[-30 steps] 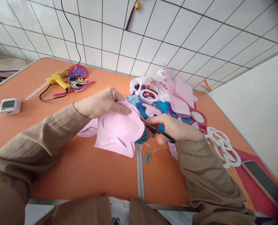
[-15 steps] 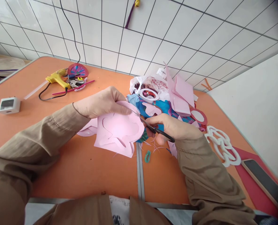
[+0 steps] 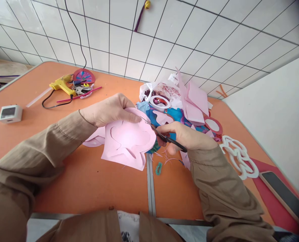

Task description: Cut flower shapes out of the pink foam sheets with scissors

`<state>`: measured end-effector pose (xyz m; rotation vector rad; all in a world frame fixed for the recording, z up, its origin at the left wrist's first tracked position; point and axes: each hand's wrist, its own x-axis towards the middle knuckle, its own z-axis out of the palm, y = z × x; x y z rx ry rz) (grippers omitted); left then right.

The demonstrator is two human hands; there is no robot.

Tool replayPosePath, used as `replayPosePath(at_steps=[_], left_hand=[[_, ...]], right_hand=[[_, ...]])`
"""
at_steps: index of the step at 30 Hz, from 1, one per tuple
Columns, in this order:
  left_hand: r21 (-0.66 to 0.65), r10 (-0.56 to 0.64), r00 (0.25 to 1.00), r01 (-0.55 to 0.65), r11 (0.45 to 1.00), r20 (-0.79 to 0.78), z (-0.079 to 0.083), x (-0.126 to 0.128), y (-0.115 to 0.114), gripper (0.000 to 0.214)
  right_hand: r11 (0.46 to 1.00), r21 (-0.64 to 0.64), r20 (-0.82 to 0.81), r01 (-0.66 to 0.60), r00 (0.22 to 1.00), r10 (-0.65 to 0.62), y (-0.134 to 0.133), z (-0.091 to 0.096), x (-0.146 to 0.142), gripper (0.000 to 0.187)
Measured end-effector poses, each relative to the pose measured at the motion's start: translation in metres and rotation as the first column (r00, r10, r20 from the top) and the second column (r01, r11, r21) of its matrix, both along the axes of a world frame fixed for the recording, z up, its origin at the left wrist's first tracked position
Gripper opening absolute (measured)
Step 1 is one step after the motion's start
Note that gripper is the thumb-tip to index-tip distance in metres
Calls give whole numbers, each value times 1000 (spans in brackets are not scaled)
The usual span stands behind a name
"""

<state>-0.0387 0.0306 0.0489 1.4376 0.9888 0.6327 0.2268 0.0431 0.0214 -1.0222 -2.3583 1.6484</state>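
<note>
My left hand (image 3: 109, 109) pinches the top edge of a pink paper sheet (image 3: 128, 141) with curved petal outlines cut into it, holding it above the orange table (image 3: 89, 181). My right hand (image 3: 187, 136) is closed on black-handled scissors (image 3: 164, 136), whose blades meet the sheet's right edge. Both arms wear brown sleeves. A second pink cut-out piece (image 3: 94, 139) lies under the sheet on its left.
Behind the hands lies a pile of pink paper sheets (image 3: 193, 101), a plastic bag (image 3: 159, 92) and blue printed paper (image 3: 164, 116). A white cut-out (image 3: 239, 156) and a phone (image 3: 285, 195) lie right. A yellow glue gun (image 3: 62, 84), keys and a white box (image 3: 10, 113) sit left.
Almost nothing differs. The scissors have edged slightly along the right edge of the pink sheet; both hands keep their grip in the same place.
</note>
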Motion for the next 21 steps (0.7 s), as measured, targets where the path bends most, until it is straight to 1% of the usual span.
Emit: replayPosePath(at_steps=[4, 10, 13, 17, 21], left_hand=[[13, 32, 999, -31, 999, -34, 1, 1, -2, 12], [134, 92, 988, -75, 988, -126, 4, 4, -6, 19], [138, 92, 986, -73, 988, -136, 4, 4, -6, 20], [157, 70, 988, -48, 986, -141, 1, 5, -5, 20], [194, 95, 976, -56, 979, -197, 0, 8, -6, 22]], right_hand=[[1000, -3, 5, -1, 1000, 1, 1, -1, 2, 56], [999, 2, -27, 42, 999, -42, 2, -2, 7, 59], [999, 18, -12, 27, 1000, -27, 1, -1, 6, 52], [997, 83, 34, -3, 999, 0, 0, 0, 5, 47], [989, 145, 69, -6, 998, -4, -1, 1, 3, 48]])
